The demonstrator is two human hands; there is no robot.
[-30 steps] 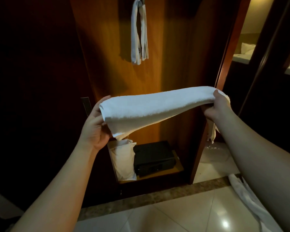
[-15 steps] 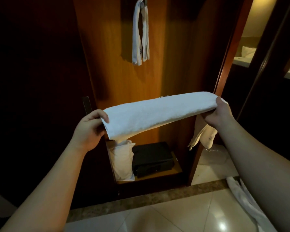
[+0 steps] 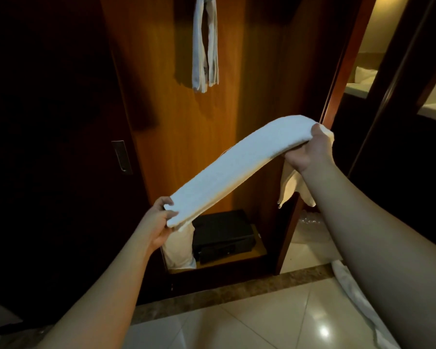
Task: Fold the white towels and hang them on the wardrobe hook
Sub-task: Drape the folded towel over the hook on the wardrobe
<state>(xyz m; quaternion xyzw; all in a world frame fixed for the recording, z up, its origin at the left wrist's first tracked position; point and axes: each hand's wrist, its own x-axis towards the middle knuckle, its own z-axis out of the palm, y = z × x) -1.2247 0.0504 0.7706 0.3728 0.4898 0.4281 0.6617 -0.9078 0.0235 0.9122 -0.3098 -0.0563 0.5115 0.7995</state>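
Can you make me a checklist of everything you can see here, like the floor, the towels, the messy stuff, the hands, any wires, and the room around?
Surface: pale glossy tiled floor with a dark stone strip.
Job's things: folded white towel stretched between both hands, right end higher; another hanging towel up in the wardrobe.
Clutter: white cloth on the floor; white bag beside a black safe.
Grippers: left hand and right hand each grip an end.
Cables: nothing seen.
Surroundings: dark door, lit room at right.

A hotel room: open wooden wardrobe [image 3: 199, 152] holding a black safe [image 3: 223, 235], bed [image 3: 363, 79] beyond the doorway.
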